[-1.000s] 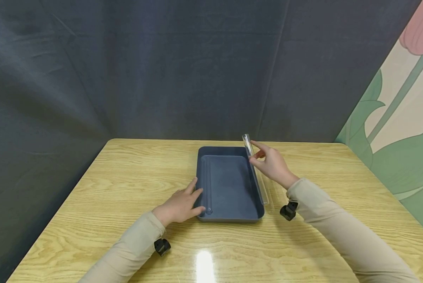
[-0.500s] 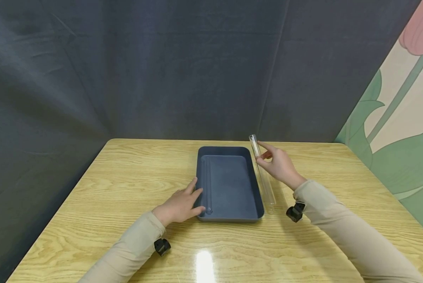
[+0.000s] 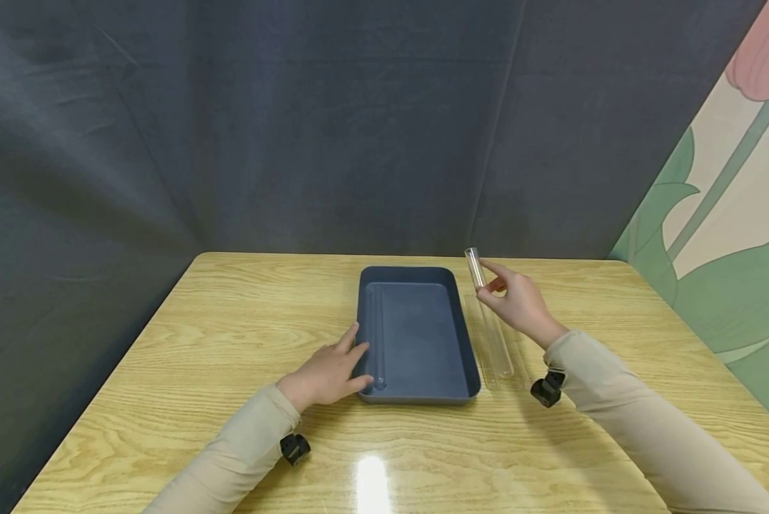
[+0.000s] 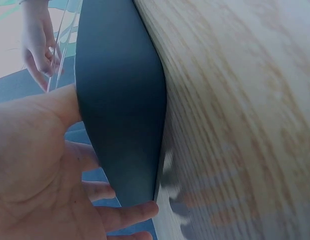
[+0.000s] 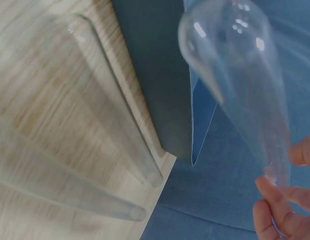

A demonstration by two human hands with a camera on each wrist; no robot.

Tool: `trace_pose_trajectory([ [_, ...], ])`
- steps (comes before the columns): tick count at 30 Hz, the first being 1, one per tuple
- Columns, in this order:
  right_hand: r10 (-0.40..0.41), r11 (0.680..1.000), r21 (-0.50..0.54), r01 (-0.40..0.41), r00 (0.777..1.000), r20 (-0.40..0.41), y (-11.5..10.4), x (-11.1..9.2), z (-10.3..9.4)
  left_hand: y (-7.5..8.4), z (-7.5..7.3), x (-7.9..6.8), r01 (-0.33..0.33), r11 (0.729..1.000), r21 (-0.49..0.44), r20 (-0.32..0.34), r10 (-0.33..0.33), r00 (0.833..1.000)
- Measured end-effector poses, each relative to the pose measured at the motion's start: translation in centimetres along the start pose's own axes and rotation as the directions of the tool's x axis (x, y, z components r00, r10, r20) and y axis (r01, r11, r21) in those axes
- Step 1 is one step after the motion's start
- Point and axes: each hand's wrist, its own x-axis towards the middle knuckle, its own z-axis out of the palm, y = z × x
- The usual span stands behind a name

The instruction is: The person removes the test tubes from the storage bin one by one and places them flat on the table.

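A shallow dark blue tray (image 3: 423, 400) with low upright walls and rounded corners lies on the wood-grain table (image 3: 249, 314), its length running away from the person, and serves as the landmark here. Inside it, one clear tube (image 3: 377, 335) lies lengthwise along the left wall, its rounded end toward the tray's near edge. The left hand (image 3: 326, 371) is at the tray's left side, fingers spread apart and fairly straight, resting against the wall and rim. Just beyond the tray's right wall, the right hand (image 3: 518, 303) pinches a second clear tube (image 3: 496, 339) between thumb and fingers, close to its open far end; the tube slants, with its rounded end nearer the person. Through its see-through body the background shows. On the table to the right of the tray lie two more clear tubes: a nearer tube (image 5: 114, 107) just beside the tray's wall, and an outer tube (image 5: 64, 182) farther from it. Behind the tray, past the table's far edge, hangs a dark curtain (image 3: 358, 128).
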Motion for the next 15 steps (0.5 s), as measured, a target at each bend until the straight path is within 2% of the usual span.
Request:
trace_pose_trajectory([
  [15,0.013,1.000,-0.013,-0.013,1.000,-0.017,1.1,-0.5,-0.4,0.0,0.0,0.0,-0.004,1.000,0.000,0.004,0.004,1.000],
])
